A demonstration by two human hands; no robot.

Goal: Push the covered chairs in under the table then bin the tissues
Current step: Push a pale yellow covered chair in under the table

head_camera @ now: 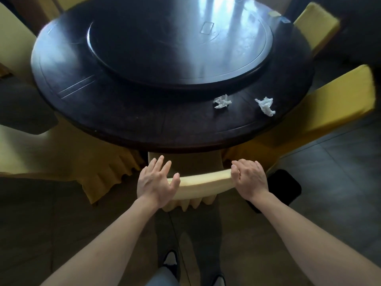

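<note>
Left hand: the left hand (pixel 157 180) reaches out on a straight bare forearm to the left end of the near chair's back (pixel 201 180); fingers straight and spread apart, thumb lying over the top edge, gripping nothing.
Right hand: the right hand (pixel 248 178) sits at the right end of that same chair back, palm down, fingers curled over the top edge and holding it.
Near chair: yellow cover with a frilled hem, its seat under the bench (pixel 144 124) rim, its back just off the rim.
Other chairs: one covered chair (pixel 321 112) stands right of the near chair, angled at the bench; another (pixel 315 27) lies beyond it; one (pixel 68 162) stands to the left, skirt touching the floor.
Tissues: two crumpled white tissues on the bench beyond the near chair, one (pixel 222 101) straight ahead, the other (pixel 266 105) further right, apart from each other.
Turntable: a dark round turntable (pixel 179 44) on the bench beyond the tissues.
Writing: none can be read.
</note>
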